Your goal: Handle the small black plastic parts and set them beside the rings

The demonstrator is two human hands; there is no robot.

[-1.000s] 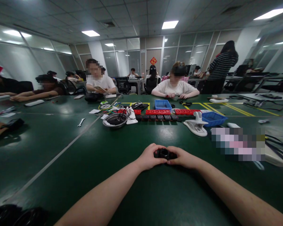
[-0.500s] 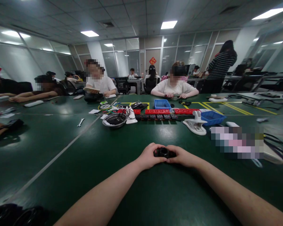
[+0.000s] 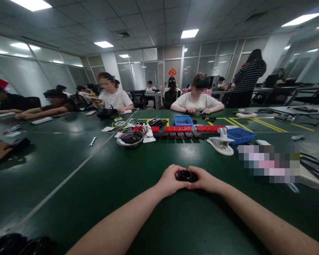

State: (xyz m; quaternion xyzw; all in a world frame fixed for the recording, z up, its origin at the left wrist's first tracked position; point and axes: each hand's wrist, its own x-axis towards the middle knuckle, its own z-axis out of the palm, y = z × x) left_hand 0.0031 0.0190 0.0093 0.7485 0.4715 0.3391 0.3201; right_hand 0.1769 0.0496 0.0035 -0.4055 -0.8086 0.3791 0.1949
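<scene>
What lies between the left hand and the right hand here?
A black part, held by the left hand and right hand; the head view shows it.

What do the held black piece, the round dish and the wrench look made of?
Black piece: probably glossy plastic, given its shiny rim, though coated metal is possible. Round dish: likely polished metal; its silvery rim reflects light. Wrench: apparently metal, pale silvery sheen.

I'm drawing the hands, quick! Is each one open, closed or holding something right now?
Left hand: closed, holding the left side of a black object.
Right hand: closed, holding its right side.
</scene>
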